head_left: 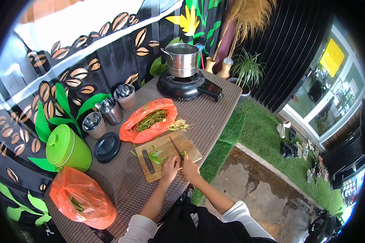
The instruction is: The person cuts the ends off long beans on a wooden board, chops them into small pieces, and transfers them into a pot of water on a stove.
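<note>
A knife [175, 146] points away from me over the wooden cutting board [195, 150], its handle hidden in my right hand [190, 169], which is closed around it. Close beside it, my left hand [171, 166] is closed on leafy greens [156, 156], whose leaves stick out to the left over the board. Small cut green pieces [185, 154] lie by the blade, just beyond my right hand. Behind the board, an orange plastic bag [138, 136] gapes wide with a heap of green stems [152, 120] inside. Some pale root ends [178, 124] spill past its right side.
A steel pot [182, 65] stands on a black portable stove [178, 87] at the table's far end. Several cutlery cups [111, 112], a black lid [107, 147], a green lidded bucket [69, 150] and a full orange bag [83, 198] line the left. The table edge [219, 135] runs close right.
</note>
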A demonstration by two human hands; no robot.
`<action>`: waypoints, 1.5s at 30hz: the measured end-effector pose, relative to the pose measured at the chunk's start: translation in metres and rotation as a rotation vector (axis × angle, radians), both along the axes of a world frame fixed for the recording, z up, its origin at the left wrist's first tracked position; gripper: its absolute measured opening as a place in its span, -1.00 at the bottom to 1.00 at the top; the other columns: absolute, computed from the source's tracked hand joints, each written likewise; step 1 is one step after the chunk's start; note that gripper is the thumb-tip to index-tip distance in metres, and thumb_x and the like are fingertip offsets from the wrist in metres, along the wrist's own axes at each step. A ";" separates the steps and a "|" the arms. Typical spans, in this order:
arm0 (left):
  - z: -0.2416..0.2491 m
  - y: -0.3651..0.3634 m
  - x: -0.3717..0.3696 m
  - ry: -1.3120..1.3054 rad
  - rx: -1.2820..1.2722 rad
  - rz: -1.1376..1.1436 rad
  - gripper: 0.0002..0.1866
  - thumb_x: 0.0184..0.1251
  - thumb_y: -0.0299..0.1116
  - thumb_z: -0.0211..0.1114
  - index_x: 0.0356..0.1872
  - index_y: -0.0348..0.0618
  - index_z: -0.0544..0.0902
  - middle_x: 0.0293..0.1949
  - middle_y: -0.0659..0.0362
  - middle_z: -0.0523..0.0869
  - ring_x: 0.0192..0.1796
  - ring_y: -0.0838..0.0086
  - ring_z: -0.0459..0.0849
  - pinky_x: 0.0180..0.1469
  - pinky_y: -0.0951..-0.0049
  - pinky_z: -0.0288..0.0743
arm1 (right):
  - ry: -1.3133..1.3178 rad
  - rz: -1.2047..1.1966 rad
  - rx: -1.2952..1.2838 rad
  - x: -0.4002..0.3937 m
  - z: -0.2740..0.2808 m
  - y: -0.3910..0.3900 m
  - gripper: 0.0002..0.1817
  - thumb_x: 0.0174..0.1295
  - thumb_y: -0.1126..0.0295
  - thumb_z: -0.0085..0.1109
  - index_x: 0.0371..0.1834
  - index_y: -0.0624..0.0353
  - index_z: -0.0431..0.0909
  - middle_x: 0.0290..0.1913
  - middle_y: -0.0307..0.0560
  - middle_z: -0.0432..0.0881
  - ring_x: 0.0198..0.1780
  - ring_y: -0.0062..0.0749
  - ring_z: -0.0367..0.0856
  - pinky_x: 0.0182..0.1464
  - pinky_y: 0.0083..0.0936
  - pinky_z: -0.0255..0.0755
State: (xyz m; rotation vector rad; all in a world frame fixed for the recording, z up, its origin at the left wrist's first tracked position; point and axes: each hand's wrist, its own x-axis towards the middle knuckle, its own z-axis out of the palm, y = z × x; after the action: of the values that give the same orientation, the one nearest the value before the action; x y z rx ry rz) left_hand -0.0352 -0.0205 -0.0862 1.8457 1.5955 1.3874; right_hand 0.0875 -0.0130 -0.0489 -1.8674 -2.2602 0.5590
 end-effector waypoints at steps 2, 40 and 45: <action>-0.003 -0.001 0.003 -0.041 0.037 -0.019 -0.85 0.14 -0.53 0.29 -0.26 -0.24 0.58 -0.37 0.08 0.61 -0.33 0.23 0.61 -0.29 0.33 0.50 | 0.061 -0.027 -0.008 0.003 0.002 0.000 -0.74 0.36 0.30 -0.14 -0.05 0.27 0.21 -0.41 0.27 0.64 -0.31 0.17 0.67 -0.29 -0.04 0.56; 0.000 -0.005 0.003 0.105 0.123 0.081 -0.93 0.08 -0.50 0.29 -0.41 -0.27 0.64 -0.35 0.04 0.63 -0.20 0.13 0.55 -0.09 0.22 0.45 | 0.105 0.073 -0.049 0.004 0.003 -0.002 -0.66 0.23 0.42 -0.01 0.00 0.34 0.21 -0.29 0.35 0.64 -0.21 0.20 0.67 -0.21 -0.06 0.58; -0.006 -0.004 0.003 0.117 0.096 0.067 -0.92 0.09 -0.50 0.27 -0.39 -0.27 0.63 -0.33 0.03 0.64 -0.18 0.13 0.55 -0.07 0.22 0.44 | 0.019 -0.033 -0.074 -0.012 -0.005 -0.009 -0.64 0.27 0.34 0.02 -0.02 0.32 0.18 -0.34 0.28 0.64 -0.26 0.17 0.67 -0.24 -0.02 0.55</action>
State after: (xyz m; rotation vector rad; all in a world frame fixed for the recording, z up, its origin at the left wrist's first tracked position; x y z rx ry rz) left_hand -0.0327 -0.0244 -0.0918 1.9792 1.6892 1.4315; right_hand 0.0752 -0.0219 -0.0537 -1.9211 -2.2222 0.6607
